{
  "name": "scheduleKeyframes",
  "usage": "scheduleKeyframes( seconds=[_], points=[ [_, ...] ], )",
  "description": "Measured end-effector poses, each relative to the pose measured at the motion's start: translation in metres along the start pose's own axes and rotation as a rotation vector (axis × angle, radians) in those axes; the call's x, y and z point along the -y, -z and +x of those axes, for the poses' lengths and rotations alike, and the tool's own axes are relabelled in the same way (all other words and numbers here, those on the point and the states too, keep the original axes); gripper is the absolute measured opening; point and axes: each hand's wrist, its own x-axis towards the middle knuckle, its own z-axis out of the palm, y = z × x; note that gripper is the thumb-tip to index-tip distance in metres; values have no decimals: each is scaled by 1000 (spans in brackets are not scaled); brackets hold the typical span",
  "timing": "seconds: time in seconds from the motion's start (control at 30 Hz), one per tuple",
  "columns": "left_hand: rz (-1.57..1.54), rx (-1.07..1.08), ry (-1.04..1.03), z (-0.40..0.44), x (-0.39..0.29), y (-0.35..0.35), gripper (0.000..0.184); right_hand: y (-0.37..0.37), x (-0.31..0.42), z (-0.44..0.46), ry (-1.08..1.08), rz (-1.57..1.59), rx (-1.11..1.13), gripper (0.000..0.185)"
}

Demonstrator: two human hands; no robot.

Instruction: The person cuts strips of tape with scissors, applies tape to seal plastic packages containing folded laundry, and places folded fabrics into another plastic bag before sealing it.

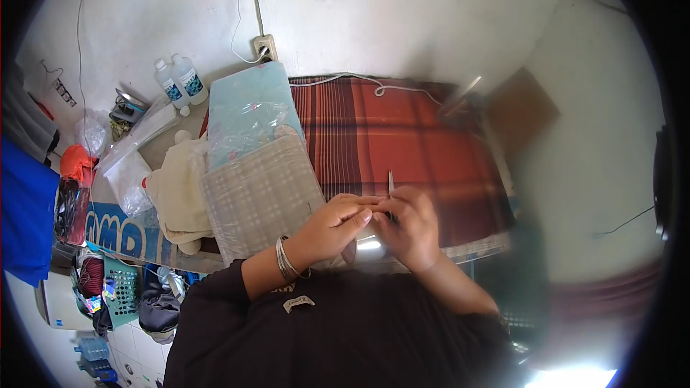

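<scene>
My left hand, with silver bangles at the wrist, is closed, its thumb pressed toward the fingers. Close against it, my right hand has its fingers bent in a pinch at the left fingertips. What lies between the fingers is too small to make out. A thin pointed metal blade sticks up just beyond the right fingers; whether it is held or lies on the cloth cannot be told. Below the hands a brownish rounded edge and a shiny pale patch are partly hidden.
A red checked cloth covers the table. Left of the hands lie a plastic-wrapped plaid packet, a light blue packet and cream fabric pieces. Two bottles stand by the wall, near a socket with a white cable.
</scene>
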Motion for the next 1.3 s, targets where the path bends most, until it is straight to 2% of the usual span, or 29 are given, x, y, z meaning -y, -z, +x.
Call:
scheduleKeyframes(
  seconds=[0.07, 0.13, 0.2, 0.23, 0.27, 0.33, 0.37, 0.43, 0.47, 0.53, 0.6, 0.63, 0.67, 0.73, 0.8, 0.87, 0.9, 0.97, 1.07, 1.3],
  points=[
    [-78, -19, 15, 1, 2, 0, 29, 1, 6, 7, -369, 152, -69, 33],
    [-154, -41, 28, 4, -1, 1, 31, -1, -8, -3, -415, 206, -85, 28],
    [-530, -143, 118, 9, -11, 3, 39, 3, -12, -15, -709, 746, 197, 28],
    [-523, -161, 107, 11, -14, 7, 43, 3, -12, -18, -633, 813, 291, 34],
    [-521, -166, 101, 12, -15, 9, 43, -2, -4, -22, -627, 829, 258, 33],
    [-604, -269, 103, 14, -17, 12, 42, -7, 2, -17, -447, 764, 290, 34],
    [-609, -276, 80, 13, -12, 11, 42, -7, 1, -15, -447, 763, 290, 34],
    [-641, -323, 122, 15, -21, 11, 44, -7, -2, -13, -760, 551, 346, 35],
    [-666, -370, 167, 16, -24, 12, 46, -10, -4, -18, -764, 553, 340, 35],
    [-733, -312, 160, 16, -13, 10, 47, -21, -13, -28, -1048, 543, 409, 38],
    [-899, -303, 334, 18, -14, 18, 50, -19, -10, -34, -964, 488, 393, 34],
    [-898, -354, 448, 18, -30, 21, 55, -14, -8, -35, -944, 593, 372, 33],
    [-894, -359, 447, 16, -26, 24, 55, -11, -7, -36, -923, 697, 350, 32],
    [-1080, -265, 286, 11, -17, 32, 59, -9, -6, -35, -849, 724, 318, 30],
    [-1090, -200, 249, 8, -15, 33, 62, -5, -5, -30, -854, 694, 323, 30],
    [-1309, -144, 186, 6, -17, 31, 77, -6, -7, -31, -853, 699, 287, 30],
    [-1305, -141, 184, 3, -17, 31, 77, -7, -7, -31, -857, 705, 256, 29],
    [-1504, -90, 149, 0, -16, 32, 99, -6, -8, -31, -854, 736, 253, 29],
    [-1474, -79, 148, -2, -14, 30, 110, -6, -9, -32, -876, 782, 267, 28],
    [-1540, -69, 91, -5, -16, 28, 115, -6, -10, -32, -924, 843, 295, 27]
  ],
)
